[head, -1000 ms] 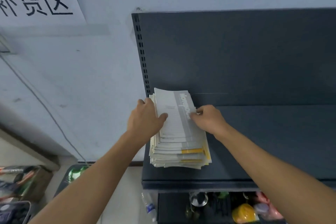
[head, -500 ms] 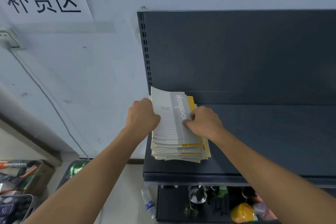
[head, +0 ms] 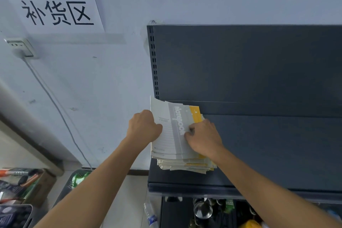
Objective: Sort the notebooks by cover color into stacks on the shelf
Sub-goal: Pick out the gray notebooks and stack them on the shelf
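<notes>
Notebook stack (head: 182, 163) on shelf's (head: 277, 153) left end

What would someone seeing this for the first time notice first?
The left hand and the right hand grip a grey notebook atop the stack of notebooks at the left end of the dark shelf. A yellow notebook peeks out just beneath it. On the wall, upper left, hangs a white paper sign with large black characters.

Left hand (head: 143, 127) fingertips hidden by top notebook (head: 171, 135), shelf (head: 277, 153) cut off at right edge.
</notes>
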Tool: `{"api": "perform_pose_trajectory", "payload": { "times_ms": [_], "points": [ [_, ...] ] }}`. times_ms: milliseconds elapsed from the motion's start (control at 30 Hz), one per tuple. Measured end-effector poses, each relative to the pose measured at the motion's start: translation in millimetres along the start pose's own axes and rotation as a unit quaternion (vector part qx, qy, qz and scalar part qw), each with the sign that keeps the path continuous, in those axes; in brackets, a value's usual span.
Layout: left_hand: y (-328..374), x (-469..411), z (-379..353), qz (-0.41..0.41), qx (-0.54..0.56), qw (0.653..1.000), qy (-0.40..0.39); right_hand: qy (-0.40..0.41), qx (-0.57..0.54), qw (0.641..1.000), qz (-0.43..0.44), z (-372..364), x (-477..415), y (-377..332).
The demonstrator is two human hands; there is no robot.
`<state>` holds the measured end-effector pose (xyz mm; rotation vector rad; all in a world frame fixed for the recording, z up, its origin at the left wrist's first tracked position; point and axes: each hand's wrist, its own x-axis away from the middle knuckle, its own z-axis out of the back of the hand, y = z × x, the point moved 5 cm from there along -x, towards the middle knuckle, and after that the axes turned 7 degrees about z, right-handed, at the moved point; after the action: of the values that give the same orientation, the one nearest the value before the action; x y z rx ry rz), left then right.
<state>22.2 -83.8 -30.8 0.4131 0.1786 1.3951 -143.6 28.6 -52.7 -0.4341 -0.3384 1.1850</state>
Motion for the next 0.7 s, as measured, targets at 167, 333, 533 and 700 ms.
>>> {"api": "perform_pose_trajectory", "payload": {
  "times_ms": [167, 333, 533, 700],
  "points": [
    [3, -1, -2, 0.008, 0.025, 0.999, -0.033, -0.008, -0.127, 0.987, -0.095, 3, -13, 15],
    [6, 3, 3, 0.000, -0.003, 1.000, 0.005, -0.038, -0.233, 0.958, -0.162, 7, -22, 21],
    [23, 15, 9, -0.023, 0.032, 0.999, 0.011, -0.076, -0.279, 0.943, -0.163, -6, -20, 5],
    [33, 19, 15, -0.047, 0.168, 0.985, -0.019, -0.048, -0.300, 0.939, -0.160, 1, -18, 9]
  ]
}}
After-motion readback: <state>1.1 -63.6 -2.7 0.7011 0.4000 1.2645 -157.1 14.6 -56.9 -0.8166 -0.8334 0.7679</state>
